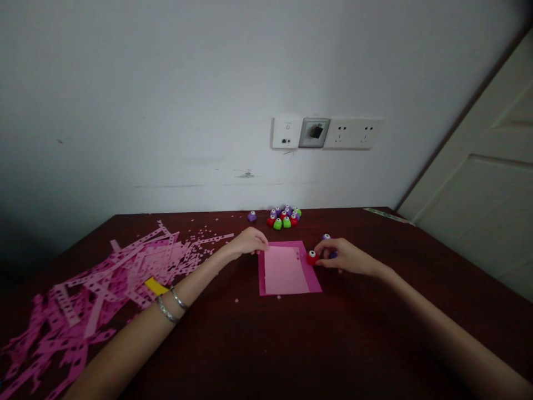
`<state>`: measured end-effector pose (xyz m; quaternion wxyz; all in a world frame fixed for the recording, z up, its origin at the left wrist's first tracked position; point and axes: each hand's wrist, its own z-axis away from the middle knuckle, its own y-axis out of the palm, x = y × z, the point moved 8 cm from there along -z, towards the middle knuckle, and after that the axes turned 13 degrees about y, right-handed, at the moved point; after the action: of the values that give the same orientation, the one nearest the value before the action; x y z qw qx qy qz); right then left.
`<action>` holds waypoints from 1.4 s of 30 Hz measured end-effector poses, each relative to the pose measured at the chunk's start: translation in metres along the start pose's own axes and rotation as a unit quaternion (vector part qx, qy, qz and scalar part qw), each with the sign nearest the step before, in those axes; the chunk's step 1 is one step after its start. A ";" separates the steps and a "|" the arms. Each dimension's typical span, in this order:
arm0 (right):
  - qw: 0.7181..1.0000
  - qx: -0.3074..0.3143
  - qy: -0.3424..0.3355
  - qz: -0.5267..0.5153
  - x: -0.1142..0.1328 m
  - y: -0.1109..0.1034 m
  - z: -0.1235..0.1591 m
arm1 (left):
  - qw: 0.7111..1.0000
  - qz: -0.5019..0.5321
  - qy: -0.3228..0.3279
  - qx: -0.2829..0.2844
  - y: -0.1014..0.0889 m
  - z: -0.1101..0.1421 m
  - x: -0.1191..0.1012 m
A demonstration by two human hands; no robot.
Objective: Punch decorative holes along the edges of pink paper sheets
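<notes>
Two stacked pink paper sheets lie flat on the dark wooden table. My left hand rests with curled fingers at the sheets' upper left corner, fingertips touching the edge. My right hand grips a small red paper punch against the sheets' upper right edge. A purple punch sits just behind that hand. Two bracelets circle my left wrist.
A cluster of red, green and purple punches stands near the wall, with one purple punch apart to its left. Several punched pink paper strips and a yellow scrap cover the table's left. Wall sockets hang above; a door is right.
</notes>
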<state>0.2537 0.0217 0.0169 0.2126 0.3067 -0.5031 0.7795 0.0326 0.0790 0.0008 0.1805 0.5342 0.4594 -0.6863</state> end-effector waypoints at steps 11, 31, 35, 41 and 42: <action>0.999 -0.028 -0.022 -0.030 0.003 0.007 -0.005 | 0.997 0.067 -0.027 -0.014 -0.010 0.005 0.002; 0.999 -0.021 -0.032 -0.033 0.007 0.009 -0.004 | 0.995 0.097 -0.020 -0.010 -0.005 -0.003 0.021; 0.999 -0.019 -0.032 -0.033 0.009 0.009 -0.002 | 0.995 0.101 -0.026 -0.009 -0.006 -0.002 0.022; 0.999 -0.023 -0.031 -0.033 0.007 0.008 -0.003 | 0.993 0.113 -0.027 -0.008 -0.005 -0.002 0.019; 0.999 -0.022 -0.032 -0.033 0.006 0.008 -0.003 | 0.993 0.114 -0.029 -0.009 -0.005 -0.001 0.019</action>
<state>0.2430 0.0216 0.0148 0.2289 0.3429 -0.5163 0.7506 0.0226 0.0876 -0.0141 0.2757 0.5615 0.3957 -0.6724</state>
